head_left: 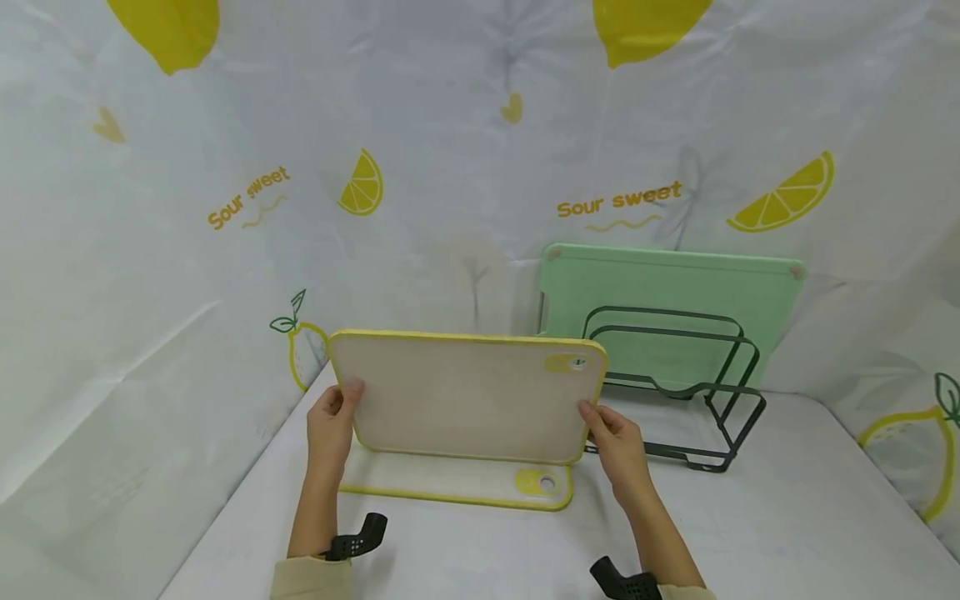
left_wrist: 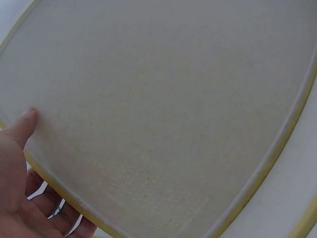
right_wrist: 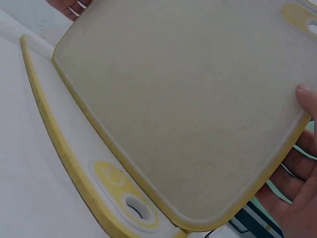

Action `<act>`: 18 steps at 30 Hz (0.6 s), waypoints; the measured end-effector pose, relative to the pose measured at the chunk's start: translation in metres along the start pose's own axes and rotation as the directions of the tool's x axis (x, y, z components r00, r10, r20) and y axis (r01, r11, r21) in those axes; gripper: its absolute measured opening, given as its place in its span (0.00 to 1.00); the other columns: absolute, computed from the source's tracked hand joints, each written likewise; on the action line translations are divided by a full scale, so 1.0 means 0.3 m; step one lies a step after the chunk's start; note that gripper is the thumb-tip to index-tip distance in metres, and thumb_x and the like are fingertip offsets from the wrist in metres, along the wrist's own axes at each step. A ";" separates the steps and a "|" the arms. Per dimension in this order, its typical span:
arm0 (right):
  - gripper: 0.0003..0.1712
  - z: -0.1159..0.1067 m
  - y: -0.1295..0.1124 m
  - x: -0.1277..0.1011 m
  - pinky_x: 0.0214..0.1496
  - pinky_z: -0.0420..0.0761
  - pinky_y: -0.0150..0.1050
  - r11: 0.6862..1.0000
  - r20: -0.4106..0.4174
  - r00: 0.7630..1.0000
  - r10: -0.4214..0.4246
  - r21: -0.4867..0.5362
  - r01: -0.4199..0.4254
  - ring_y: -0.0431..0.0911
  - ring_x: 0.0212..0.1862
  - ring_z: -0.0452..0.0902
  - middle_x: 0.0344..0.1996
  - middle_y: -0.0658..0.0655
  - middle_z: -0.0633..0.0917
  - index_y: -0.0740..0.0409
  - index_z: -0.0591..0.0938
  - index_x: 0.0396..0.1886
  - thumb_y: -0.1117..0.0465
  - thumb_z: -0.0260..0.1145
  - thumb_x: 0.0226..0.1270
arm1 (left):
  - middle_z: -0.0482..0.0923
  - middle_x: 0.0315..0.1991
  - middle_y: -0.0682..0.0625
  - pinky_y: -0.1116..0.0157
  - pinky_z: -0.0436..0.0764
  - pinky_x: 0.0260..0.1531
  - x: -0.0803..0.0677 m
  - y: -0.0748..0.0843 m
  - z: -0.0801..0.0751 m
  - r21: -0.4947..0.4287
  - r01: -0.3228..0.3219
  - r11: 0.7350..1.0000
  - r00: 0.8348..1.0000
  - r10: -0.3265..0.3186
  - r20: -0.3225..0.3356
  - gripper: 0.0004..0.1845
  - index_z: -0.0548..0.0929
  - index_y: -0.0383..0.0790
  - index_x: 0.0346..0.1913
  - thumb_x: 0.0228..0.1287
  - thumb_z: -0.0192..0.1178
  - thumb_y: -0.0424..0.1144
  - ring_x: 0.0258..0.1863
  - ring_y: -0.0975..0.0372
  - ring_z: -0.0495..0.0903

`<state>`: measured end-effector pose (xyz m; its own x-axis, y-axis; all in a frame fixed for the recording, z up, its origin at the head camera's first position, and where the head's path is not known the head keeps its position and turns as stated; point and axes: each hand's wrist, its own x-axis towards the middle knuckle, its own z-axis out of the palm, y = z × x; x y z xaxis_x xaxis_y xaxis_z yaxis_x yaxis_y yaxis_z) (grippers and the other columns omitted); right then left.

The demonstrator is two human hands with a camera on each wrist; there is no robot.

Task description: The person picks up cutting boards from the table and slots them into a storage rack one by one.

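Observation:
A beige cutting board with a yellow rim (head_left: 465, 396) (left_wrist: 163, 109) (right_wrist: 188, 99) stands tilted up on its long edge. My left hand (head_left: 333, 421) (left_wrist: 20, 173) grips its left edge, thumb on the face and fingers behind. At the opposite edge my right hand (head_left: 611, 433) (right_wrist: 297, 163) grips it the same way. A second yellow-rimmed board (head_left: 457, 483) (right_wrist: 74, 163) lies flat on the table beneath it, with a hanging hole at its right end.
A dark wire rack (head_left: 675, 383) stands right of the boards. A green cutting board (head_left: 667, 279) leans upright behind it against the lemon-print backdrop (head_left: 450, 167). The white table (head_left: 787, 517) stretches to the right and front.

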<state>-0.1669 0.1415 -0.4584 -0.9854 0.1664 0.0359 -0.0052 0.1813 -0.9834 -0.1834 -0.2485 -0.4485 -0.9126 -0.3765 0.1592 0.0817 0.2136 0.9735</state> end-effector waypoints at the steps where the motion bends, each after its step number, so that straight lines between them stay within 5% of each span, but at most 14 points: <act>1: 0.34 0.000 0.002 0.001 0.68 0.77 0.49 1.000 -0.002 1.000 -0.002 -0.004 0.002 0.28 0.47 0.79 0.53 0.54 0.87 0.63 0.81 0.60 0.38 0.58 0.75 | 0.84 0.52 0.44 0.80 0.75 0.45 0.001 0.001 0.000 0.005 0.014 1.000 1.000 -0.014 0.015 0.29 0.81 0.37 0.55 0.72 0.57 0.61 0.42 0.76 0.79; 7: 0.34 0.003 0.013 -0.002 0.65 0.79 0.45 0.999 -0.004 1.000 -0.021 -0.031 0.021 0.27 0.47 0.79 0.53 0.56 0.88 0.63 0.82 0.59 0.38 0.55 0.76 | 0.81 0.60 0.40 0.80 0.72 0.48 0.002 0.004 0.002 0.007 0.070 0.997 0.996 -0.071 0.053 0.32 0.79 0.38 0.60 0.71 0.56 0.63 0.44 0.79 0.77; 13: 0.31 0.005 0.022 0.003 0.53 0.80 0.30 0.999 -0.023 0.999 -0.029 -0.017 0.029 0.31 0.45 0.81 0.48 0.55 0.89 0.64 0.83 0.56 0.40 0.57 0.77 | 0.79 0.61 0.37 0.81 0.72 0.47 0.006 0.001 0.013 -0.004 0.073 0.997 0.996 -0.073 0.054 0.32 0.78 0.37 0.61 0.71 0.56 0.62 0.43 0.79 0.77; 18: 0.32 0.001 0.030 0.010 0.51 0.80 0.29 1.000 -0.021 1.000 -0.010 -0.025 0.009 0.31 0.45 0.80 0.51 0.56 0.89 0.63 0.83 0.58 0.39 0.57 0.76 | 0.80 0.61 0.37 0.82 0.72 0.46 0.010 -0.007 0.020 -0.009 0.071 0.997 0.996 -0.071 0.048 0.31 0.78 0.36 0.60 0.72 0.56 0.61 0.43 0.78 0.77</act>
<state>-0.1698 0.1434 -0.4673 -0.9815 0.1849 0.0495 -0.0103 0.2073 -0.9782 -0.1887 -0.2445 -0.4511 -0.9343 -0.3469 0.0818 0.0202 0.1777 0.9839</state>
